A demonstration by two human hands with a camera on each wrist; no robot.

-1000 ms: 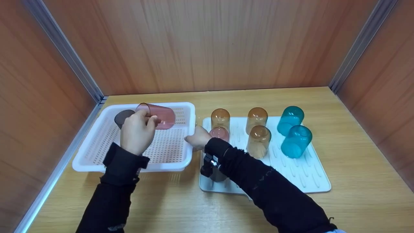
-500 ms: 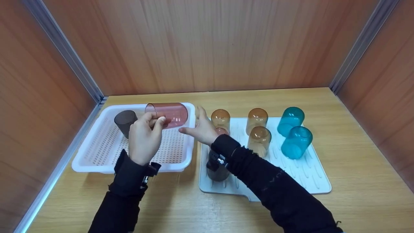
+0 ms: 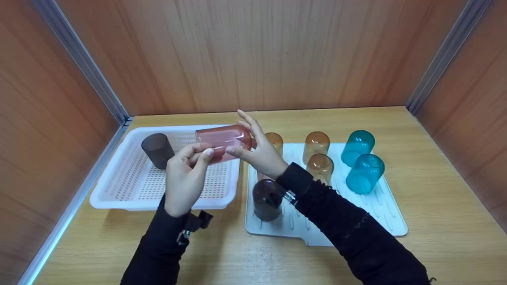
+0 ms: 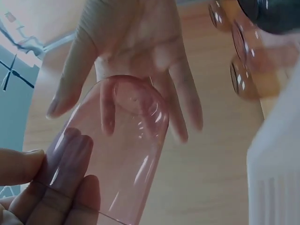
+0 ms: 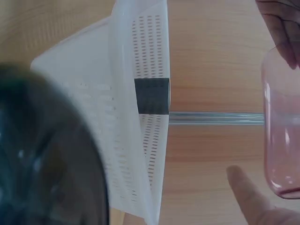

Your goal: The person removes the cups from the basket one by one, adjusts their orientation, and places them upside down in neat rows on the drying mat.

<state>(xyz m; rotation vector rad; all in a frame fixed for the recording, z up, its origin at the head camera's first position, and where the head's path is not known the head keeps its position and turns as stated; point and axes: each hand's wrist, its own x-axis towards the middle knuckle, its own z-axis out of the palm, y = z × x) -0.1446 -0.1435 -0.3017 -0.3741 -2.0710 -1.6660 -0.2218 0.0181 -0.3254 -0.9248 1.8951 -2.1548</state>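
Note:
A see-through pink tumbler (image 3: 222,138) lies sideways in the air over the basket's right end. My left hand (image 3: 184,180) pinches it near the open rim, thumb on one side and fingers on the other. Around its rounded base, my right hand (image 3: 263,152) spreads with fingers straight and thumb apart. In the left wrist view, the fingers of the right hand (image 4: 136,47) stretch out behind the base of the tumbler (image 4: 126,154). A dark tumbler (image 3: 157,150) leans inside the white perforated basket (image 3: 231,186).
On the pale drying mat (image 3: 356,213) at right stand upside-down tumblers: two teal (image 3: 364,174), several amber (image 3: 317,144), a dark one (image 3: 267,202) below the right wrist, and a pink one mostly hidden. Wood-grain walls (image 3: 261,55) enclose the back and sides.
The left hand has carried the pink tumbler rightward from over the basket's middle. The right hand has left the basket's edge, risen and spread around the tumbler's base.

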